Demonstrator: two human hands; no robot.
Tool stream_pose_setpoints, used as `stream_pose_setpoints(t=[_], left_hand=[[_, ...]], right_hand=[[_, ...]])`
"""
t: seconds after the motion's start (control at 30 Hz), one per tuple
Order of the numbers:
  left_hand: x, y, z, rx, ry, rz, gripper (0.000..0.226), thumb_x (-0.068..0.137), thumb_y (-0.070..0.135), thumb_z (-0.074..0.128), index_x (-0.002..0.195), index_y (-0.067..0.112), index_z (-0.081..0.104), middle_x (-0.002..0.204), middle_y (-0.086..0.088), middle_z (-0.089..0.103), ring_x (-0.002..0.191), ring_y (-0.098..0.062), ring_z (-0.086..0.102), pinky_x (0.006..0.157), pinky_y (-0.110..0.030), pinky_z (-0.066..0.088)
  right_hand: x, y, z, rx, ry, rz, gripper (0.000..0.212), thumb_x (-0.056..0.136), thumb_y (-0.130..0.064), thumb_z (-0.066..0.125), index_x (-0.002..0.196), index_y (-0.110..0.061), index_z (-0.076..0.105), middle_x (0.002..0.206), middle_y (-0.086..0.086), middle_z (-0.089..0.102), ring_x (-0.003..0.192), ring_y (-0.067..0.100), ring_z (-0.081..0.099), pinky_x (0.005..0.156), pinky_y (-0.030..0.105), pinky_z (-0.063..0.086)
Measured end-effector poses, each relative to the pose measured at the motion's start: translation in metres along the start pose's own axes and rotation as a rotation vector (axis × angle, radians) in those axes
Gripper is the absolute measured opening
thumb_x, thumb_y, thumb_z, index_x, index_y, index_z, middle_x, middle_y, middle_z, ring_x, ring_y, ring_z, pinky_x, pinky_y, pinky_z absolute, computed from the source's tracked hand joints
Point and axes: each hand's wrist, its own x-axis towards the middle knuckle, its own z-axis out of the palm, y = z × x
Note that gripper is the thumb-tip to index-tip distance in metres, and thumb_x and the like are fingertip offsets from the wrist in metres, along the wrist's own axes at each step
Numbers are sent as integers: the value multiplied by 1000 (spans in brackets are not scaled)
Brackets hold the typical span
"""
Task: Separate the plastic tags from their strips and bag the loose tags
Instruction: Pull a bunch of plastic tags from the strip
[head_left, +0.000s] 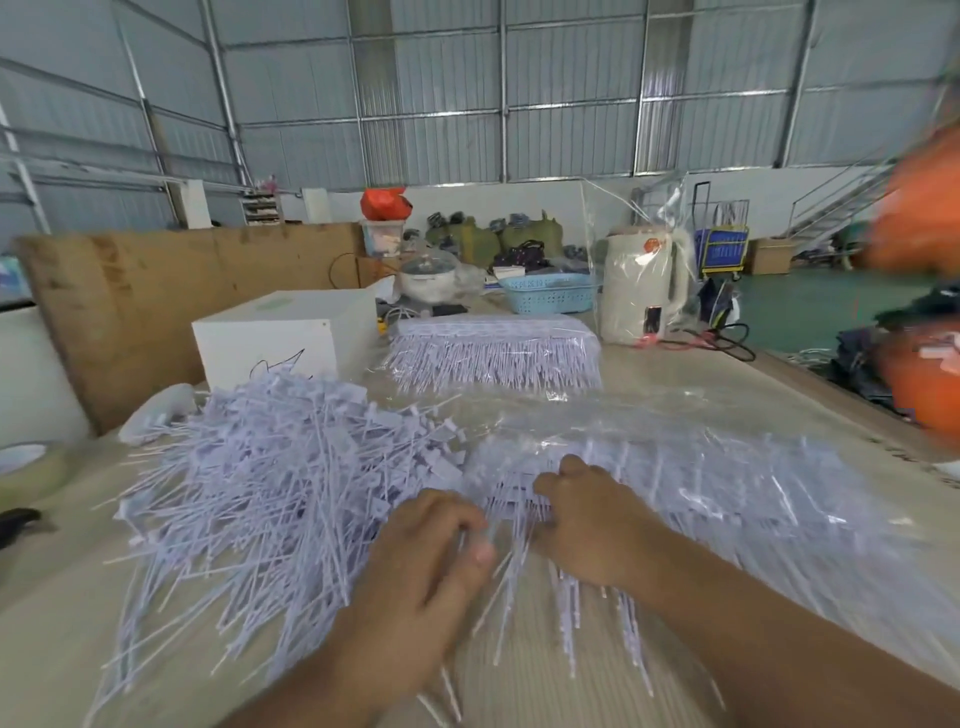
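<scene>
Loose white tags (260, 478) heaped at left — strips of tags (675, 483) in clear plastic at right.

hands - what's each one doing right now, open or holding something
Left hand: fingers curled, pinching the white tags.
Right hand: fingers curled on the same tags.

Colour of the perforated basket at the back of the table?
Light blue basket, beside the cream kettle; clearest in the head view.
</scene>
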Motion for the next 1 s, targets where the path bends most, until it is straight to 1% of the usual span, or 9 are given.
stream_pose_setpoints(t=[0.17, 0.27, 0.33, 0.43, 0.53, 0.63, 0.73, 0.87, 1.0], left_hand=[[45, -12, -2, -438, -264, -474, 42, 92, 48, 42, 74, 25, 72, 114, 6, 66, 95, -6, 52, 86, -27, 36], [64, -18, -12, -721, -342, -477, 72, 92, 65, 18, 96, 21, 75, 116, -7, 60, 103, -13, 51, 91, -32, 32], [68, -19, -14, -795, -359, -517, 69, 96, 61, 20, 90, 23, 78, 113, -10, 58, 98, -11, 52, 87, -26, 34], [69, -12, 3, -120, -357, -347, 20, 93, 32, 59, 83, 27, 76, 105, 8, 59, 93, -5, 53, 86, -24, 42], [56, -11, 19, 462, -327, -9, 25, 90, 46, 52, 108, 32, 63, 108, 14, 49, 108, -9, 40, 101, -33, 28], [58, -8, 20, 468, -218, -64, 30, 95, 49, 42, 106, 32, 63, 108, 13, 48, 106, -10, 38, 99, -32, 29], [67, -4, 13, 351, -217, -148, 32, 99, 35, 36, 104, 24, 65, 109, 6, 52, 108, -17, 47, 97, -34, 37], [76, 3, 5, 359, -357, -327, 26, 92, 27, 44, 102, 29, 67, 112, 6, 57, 102, -19, 57, 90, -37, 49], [72, 8, 15, 430, -277, -358, 17, 85, 26, 53, 95, 32, 65, 97, 10, 53, 90, -14, 60, 80, -32, 52]], right_hand=[[-3, 12, -7, 145, -54, -56, 47, 88, -20, 56, 134, -18, 46, 124, 0, 39, 95, 19, 53, 67, 28, 41], [-5, 21, -10, 154, -74, -92, 43, 88, -18, 57, 129, -21, 46, 121, -5, 40, 85, 11, 49, 57, 22, 34], [-6, 27, -12, 174, -110, -99, 42, 87, -16, 59, 125, -26, 46, 114, -9, 41, 81, 4, 45, 58, 20, 34], [-6, 31, -13, 168, -143, -89, 43, 83, -8, 60, 115, -33, 47, 108, -13, 42, 88, 6, 46, 71, 23, 43], [-4, 27, -11, 135, -140, -125, 45, 78, -2, 55, 109, -33, 47, 106, -15, 42, 88, 6, 42, 68, 19, 38], [-5, 23, -11, 195, -155, -121, 64, 77, 2, 52, 124, -41, 44, 122, -16, 48, 108, 14, 51, 72, 22, 42], [-6, 19, -10, 229, -168, -93, 78, 82, -1, 53, 146, -39, 30, 151, -13, 33, 134, 14, 39, 93, 20, 38], [-8, 7, -6, 165, -24, -21, 49, 88, -18, 50, 133, -36, 46, 142, -5, 46, 129, 19, 43, 105, 33, 36], [-6, -3, -2, -179, 123, -33, 34, 89, -24, 52, 123, -30, 54, 126, 0, 54, 126, 25, 38, 105, 50, 24]])
